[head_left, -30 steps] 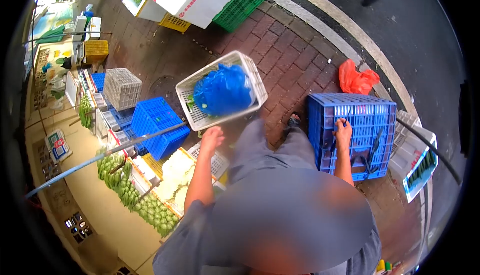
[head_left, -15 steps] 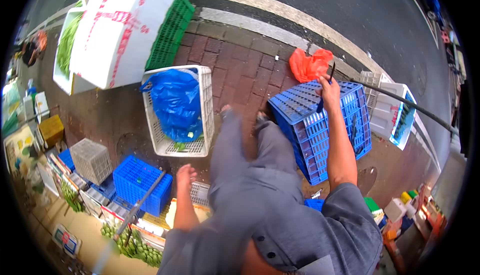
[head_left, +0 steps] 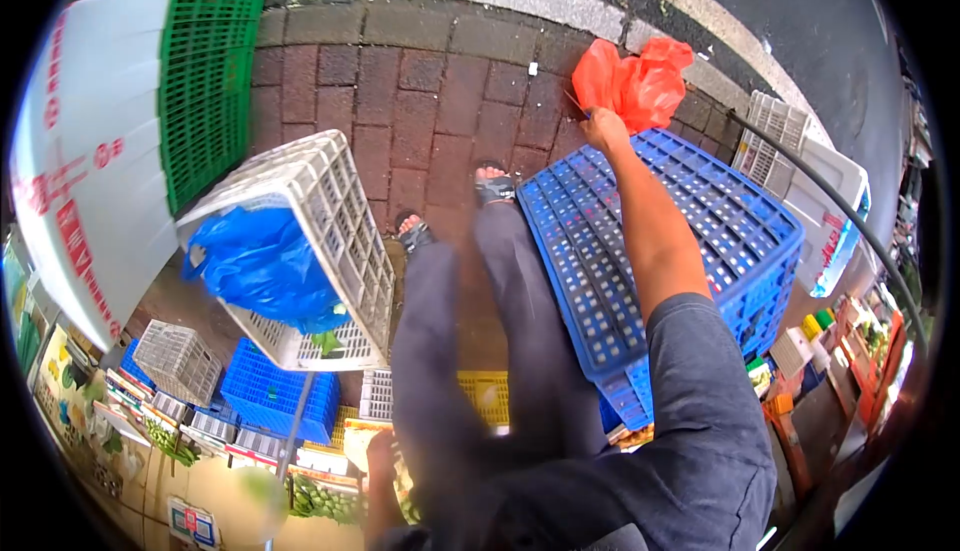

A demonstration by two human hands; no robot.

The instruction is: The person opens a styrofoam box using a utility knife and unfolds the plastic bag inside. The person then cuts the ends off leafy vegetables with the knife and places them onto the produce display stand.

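Observation:
My right hand (head_left: 606,131) is stretched out above the far edge of an upturned blue plastic crate (head_left: 640,221). Its fingers are closed around a thin, dark, pointed tool (head_left: 577,105), whose kind I cannot make out. Just beyond that hand, an orange-red plastic bag (head_left: 635,81) lies crumpled. My left hand (head_left: 381,451) hangs low beside my left leg, dim and blurred, its fingers not readable. On my left a tilted white plastic crate (head_left: 350,241) contains a blue plastic bag (head_left: 265,266) and some green leaf scraps (head_left: 326,342).
At far left a large white foam box (head_left: 90,151) leans by a green crate (head_left: 205,81). Behind me are a smaller blue crate (head_left: 280,391), a grey crate (head_left: 178,361) and vegetables (head_left: 325,501). A dark pole (head_left: 820,186) slants at right, near white containers. Wet brick paving (head_left: 430,121) borders the road.
My right hand has moved left and forward to the orange-red bag, still gripping the tool. My left hand has dropped back beside my leg. The view has shifted, and the crates look nearer.

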